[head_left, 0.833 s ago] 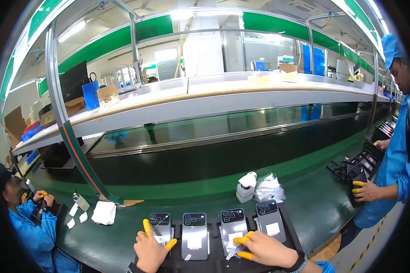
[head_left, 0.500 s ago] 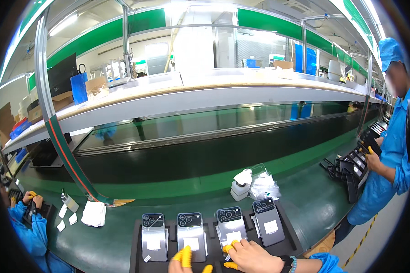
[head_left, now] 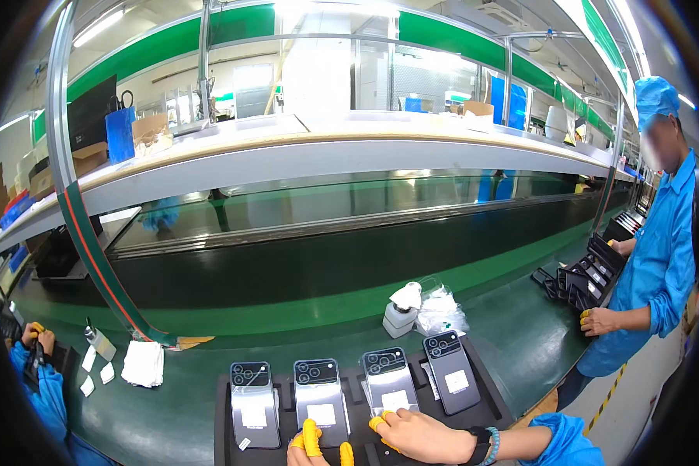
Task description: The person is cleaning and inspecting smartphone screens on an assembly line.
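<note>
Several dark smartphones lie back up in a row on a black foam tray (head_left: 221, 419), each with a white label on its back. At the lower edge of the third phone (head_left: 390, 379), my right hand (head_left: 427, 439) has its fingertips closed together; what they pinch is hidden. My left hand (head_left: 312, 454) is at the lower end of the second phone (head_left: 318, 384), fingers apart and partly cut off by the picture's edge. Yellow finger cots cover fingertips on both hands. The leftmost phone (head_left: 255, 396) and the tilted rightmost phone (head_left: 450, 373) are untouched.
Behind the tray stand a white-topped bottle (head_left: 401, 311) and a clear plastic bag (head_left: 440, 312). White cloths (head_left: 143, 363) lie left. A co-worker (head_left: 645, 256) at right handles black trays (head_left: 594, 276); another person's sleeve (head_left: 46, 396) shows at left. A metal post (head_left: 93, 248) rises from the bench.
The view has shifted slightly. My right fingers have drawn together at the third phone's lower edge. The co-worker at right has lowered one hand toward the bench.
</note>
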